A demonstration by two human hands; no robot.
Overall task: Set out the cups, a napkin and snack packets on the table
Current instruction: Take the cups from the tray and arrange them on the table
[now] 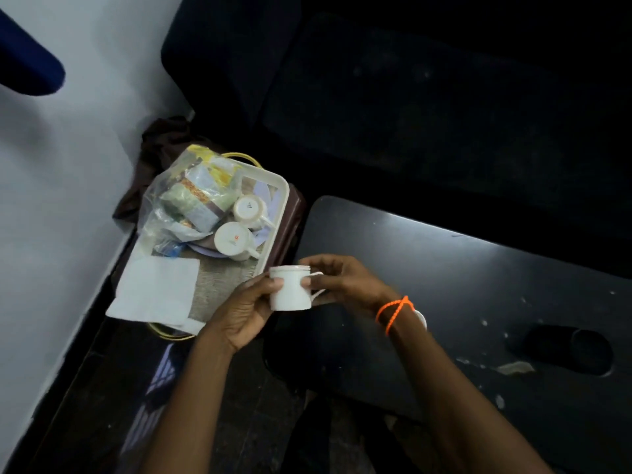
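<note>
Cup (pixel 290 288) at frame centre: glossy white ceramic, smooth glaze. Two more cups (pixel 239 230) in the tray, centre-left, w/ same glazed finish, printed marks on their bases. Tray (pixel 277 200): cream plastic, smooth, slight sheen; woven-looking matt liner inside. Napkin (pixel 155 290) at tray's lower-left: white paper, matt, soft. Snack packets (pixel 195 196) in upper tray: printed wrappers inside a clear, crinkly, shiny plastic bag. Table (pixel 478 285), right half of frame: dark, smooth, semi-gloss top, scuffed w/ pale chips & flecks. Wrist cord (pixel 395 311): orange, twisted, matt.
</note>
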